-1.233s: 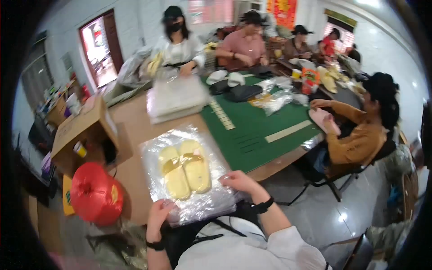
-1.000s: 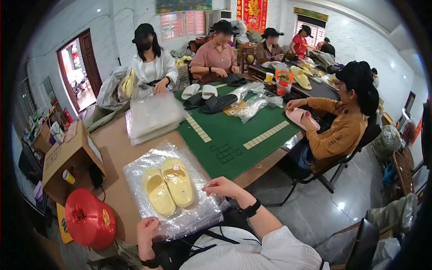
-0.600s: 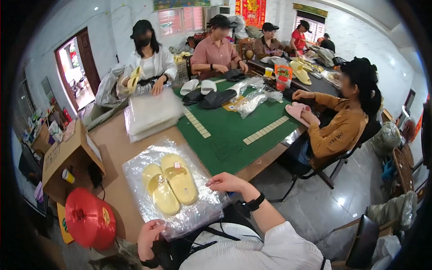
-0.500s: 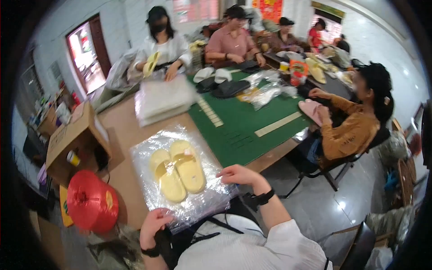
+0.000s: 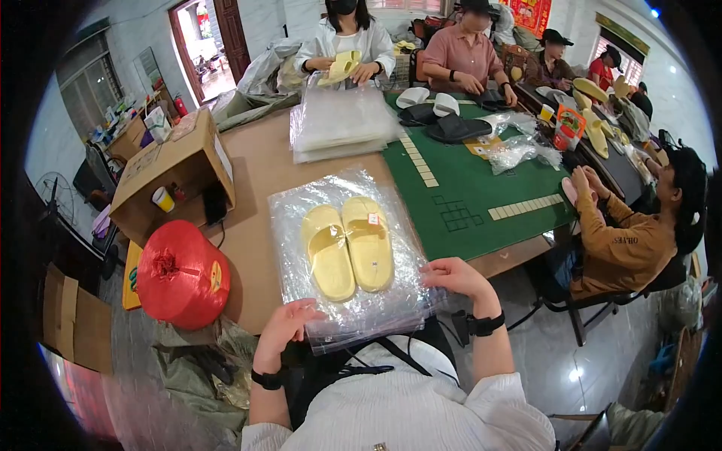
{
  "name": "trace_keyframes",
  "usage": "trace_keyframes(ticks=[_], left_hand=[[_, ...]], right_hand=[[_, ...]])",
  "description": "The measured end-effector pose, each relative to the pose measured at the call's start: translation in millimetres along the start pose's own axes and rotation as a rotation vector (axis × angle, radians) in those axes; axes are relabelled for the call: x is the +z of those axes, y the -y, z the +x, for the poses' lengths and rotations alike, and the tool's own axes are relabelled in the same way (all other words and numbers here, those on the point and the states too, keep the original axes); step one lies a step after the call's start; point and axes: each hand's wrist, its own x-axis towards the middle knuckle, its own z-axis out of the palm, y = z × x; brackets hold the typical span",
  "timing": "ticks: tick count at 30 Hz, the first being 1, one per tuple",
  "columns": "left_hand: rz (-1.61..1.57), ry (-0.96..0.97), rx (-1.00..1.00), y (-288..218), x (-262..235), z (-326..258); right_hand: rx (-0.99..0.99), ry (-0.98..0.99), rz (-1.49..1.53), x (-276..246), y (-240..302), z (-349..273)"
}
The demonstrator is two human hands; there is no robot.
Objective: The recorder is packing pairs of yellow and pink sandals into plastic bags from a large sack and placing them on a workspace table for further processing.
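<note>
Two yellow slippers (image 5: pixel 347 246) lie side by side inside a clear plastic bag (image 5: pixel 350 259) on the brown table (image 5: pixel 256 169); the bag's near edge overhangs and hides part of both hands. The left hand (image 5: pixel 284 325) and right hand (image 5: pixel 453 276) pinch its near corners. Since the earlier frame, the view shifted slightly; the bag stayed put. A green mat (image 5: pixel 466 188), cardboard box (image 5: pixel 173 169) and red twine spool (image 5: pixel 180 274) surround it.

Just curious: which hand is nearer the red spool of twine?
Left hand, at the bag's near-left corner beside the red spool. Right hand holds the far corner.
</note>
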Motion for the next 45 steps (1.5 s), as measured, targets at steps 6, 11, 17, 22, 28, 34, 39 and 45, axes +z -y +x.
trace_keyframes(ticks=[6, 11, 17, 22, 28, 34, 39, 45], left_hand=[[-0.105, 0.019, 0.008, 14.4, -10.0, 19.1], [-0.202, -0.099, 0.048, -0.2, -7.3, 15.2], [-0.205, -0.159, 0.213, -8.2, -0.6, 19.4], [-0.119, -0.42, 0.575, -5.8, 14.7, 26.5], [0.254, -0.469, 0.607, 23.0, 25.9, 29.8], [-0.232, -0.251, 0.649, 25.0, 38.9, 29.2], [-0.432, -0.298, 0.446, 25.8, 40.6, 28.9], [-0.734, -0.276, 0.359, 16.2, 55.2, 18.9]], right_hand=[[-0.075, -0.034, -0.01, -5.5, -2.7, 10.5], [-0.036, -0.112, 0.126, -3.2, 30.5, 4.9], [-0.37, -0.277, 0.232, 5.9, 9.8, 23.1], [-0.535, -0.458, 0.202, 25.1, 6.1, 30.8], [-0.516, -0.611, 0.405, 40.4, -34.4, 43.6], [-0.127, -0.372, 0.785, 61.5, -20.3, 27.5], [0.002, -0.372, 0.545, 71.4, -19.1, 31.9], [-0.145, -0.267, 0.661, 92.9, -26.6, 29.9]])
